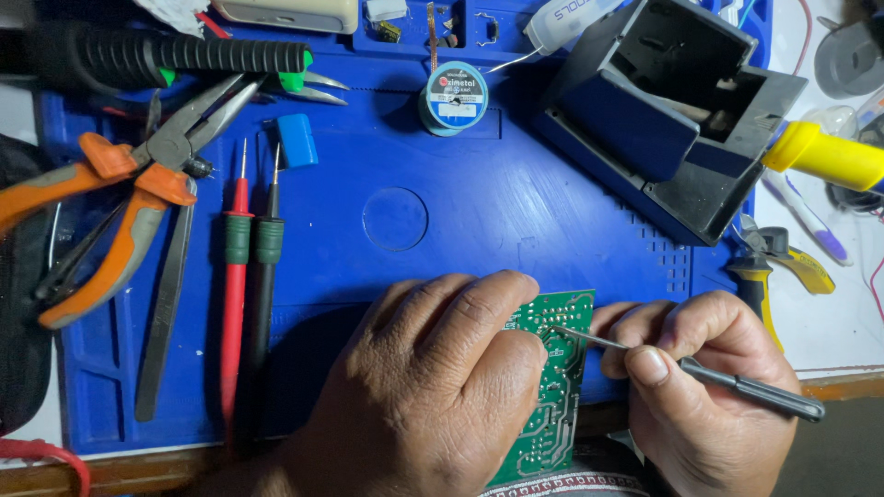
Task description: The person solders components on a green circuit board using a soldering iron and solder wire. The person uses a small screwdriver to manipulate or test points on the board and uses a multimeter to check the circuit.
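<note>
Blue work mat point(516, 221) covers the counter, w/ tools all round. At the near edge sits a green circuit board point(552, 387), track side up, tilted toward the person. Left hand point(433, 387) lies over the board's left part, fingers clamped on it to steady it. Right hand point(700, 387) has its fingers pinched shut on a slim metal probe point(700, 370), the tip touching the board near its upper middle. Work looks mid-way: tip is on the board, but whether any joint is done can't be told, too small.

Further out: a red test lead point(235, 276) & a black test lead point(265, 276) lie side by side left of the board. Orange-handled pliers point(120, 202) are at far left. A small blue cap point(296, 140) sits above the leads. Top centre is a round teal spool of braid point(456, 97) w/ a white round label. Top right stands a dark iron stand point(672, 120), w/ a yellow handle point(820, 152) poking out beside it.
</note>
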